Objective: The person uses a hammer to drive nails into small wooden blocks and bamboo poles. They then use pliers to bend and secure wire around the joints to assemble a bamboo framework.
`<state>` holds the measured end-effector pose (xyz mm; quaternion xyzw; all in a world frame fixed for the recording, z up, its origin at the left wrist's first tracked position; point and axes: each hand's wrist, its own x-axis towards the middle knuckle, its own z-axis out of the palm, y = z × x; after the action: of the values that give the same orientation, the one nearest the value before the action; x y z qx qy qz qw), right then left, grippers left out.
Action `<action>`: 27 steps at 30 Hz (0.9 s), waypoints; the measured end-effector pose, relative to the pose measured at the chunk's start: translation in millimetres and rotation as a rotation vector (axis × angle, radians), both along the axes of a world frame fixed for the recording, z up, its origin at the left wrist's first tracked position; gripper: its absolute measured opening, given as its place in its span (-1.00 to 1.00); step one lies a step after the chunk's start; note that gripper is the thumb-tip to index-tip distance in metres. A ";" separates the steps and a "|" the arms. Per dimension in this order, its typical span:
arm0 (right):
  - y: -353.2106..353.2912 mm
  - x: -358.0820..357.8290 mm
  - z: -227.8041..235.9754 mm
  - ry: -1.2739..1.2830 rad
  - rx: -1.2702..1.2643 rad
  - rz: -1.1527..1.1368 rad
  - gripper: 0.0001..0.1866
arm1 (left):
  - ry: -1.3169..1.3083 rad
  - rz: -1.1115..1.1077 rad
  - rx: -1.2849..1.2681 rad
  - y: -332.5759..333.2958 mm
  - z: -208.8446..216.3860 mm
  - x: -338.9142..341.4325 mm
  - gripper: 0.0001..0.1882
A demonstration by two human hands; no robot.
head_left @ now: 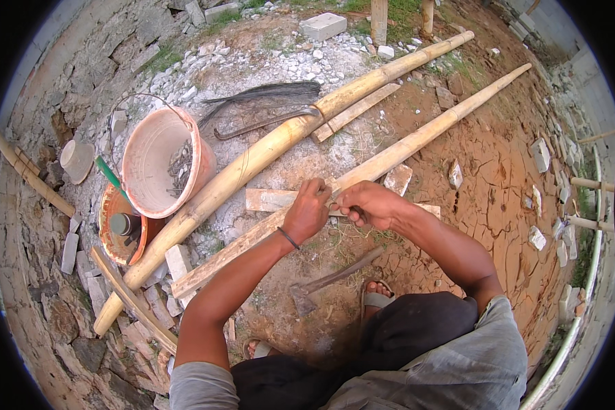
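Note:
My left hand [309, 210] and my right hand [367, 203] are close together over a thin bamboo pole [427, 137]. Both have bent, pinching fingers; whatever is between them is too small to make out. A wooden plank [236, 256] runs from under my left hand to the lower left, in line with the pole. Beneath the hands a short crosswise board [270, 199] lies under the pole; the joint itself is hidden by my fingers. On the ground near my feet rests a hatchet [335, 281] with a wooden handle.
Beyond lies a thicker bamboo pole [273, 147], with a crowbar [263, 124] and a bundle of dark wire [263, 94] against it. To the left stand a pale pink bucket [147, 160] and an orange container [109, 205]. Bricks and rubble are scattered around; a wall [598, 301] bounds the right.

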<state>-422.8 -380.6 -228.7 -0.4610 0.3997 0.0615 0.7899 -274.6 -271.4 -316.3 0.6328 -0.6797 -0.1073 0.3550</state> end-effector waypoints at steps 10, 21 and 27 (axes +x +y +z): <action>-24.2 13.3 -24.1 -0.057 -0.127 -0.123 -0.69 | 0.229 -0.037 0.055 -8.4 -2.0 15.3 -0.86; 15.2 2.1 -69.9 -0.111 -1.528 0.259 -0.91 | 0.251 0.007 0.041 -11.0 -5.8 13.4 -0.90; 29.9 2.6 -80.8 -0.148 -1.560 0.134 -0.91 | 0.169 -0.001 0.106 -20.9 1.6 19.9 -0.90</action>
<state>-420.2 -350.7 -309.5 -0.9085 0.2450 -0.2203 0.2572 -254.7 -292.3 -314.6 0.6392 -0.6408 -0.1964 0.3771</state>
